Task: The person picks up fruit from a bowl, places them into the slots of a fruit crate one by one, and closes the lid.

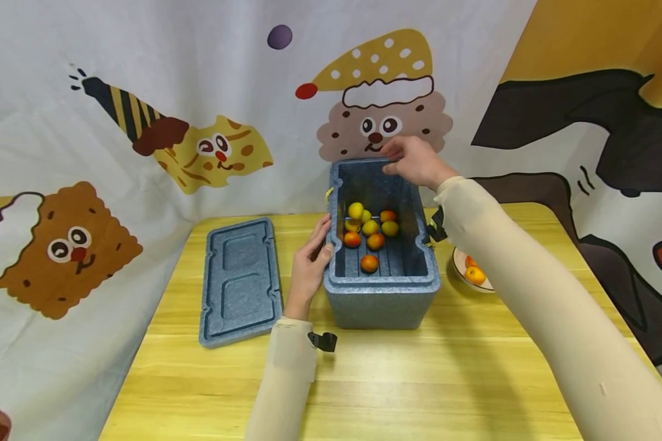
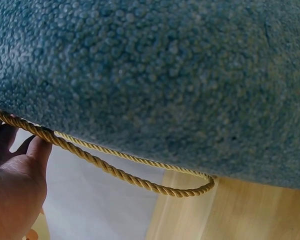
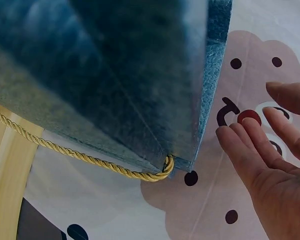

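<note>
An open blue foam box [image 1: 383, 294] stands in the middle of a yellow wooden table and holds several orange and yellow fruits [image 1: 371, 235]. My left hand [image 1: 311, 260] lies flat against the box's left wall with its fingers straight. In the left wrist view that hand [image 2: 12, 185] is beside the wall [image 2: 150, 75], under a golden rope handle [image 2: 140, 177]. My right hand [image 1: 410, 160] hovers at the box's far rim. The right wrist view shows its fingers [image 3: 270, 150] spread and empty next to the box corner [image 3: 200, 100] and rope [image 3: 90, 159].
The box's blue lid [image 1: 239, 282] lies flat on the table to the left. A small plate [image 1: 459, 262] with an orange fruit [image 1: 475, 275] sits right of the box, partly behind my right sleeve. Cartoon-printed cloth hangs behind and beside the table [image 1: 419, 380].
</note>
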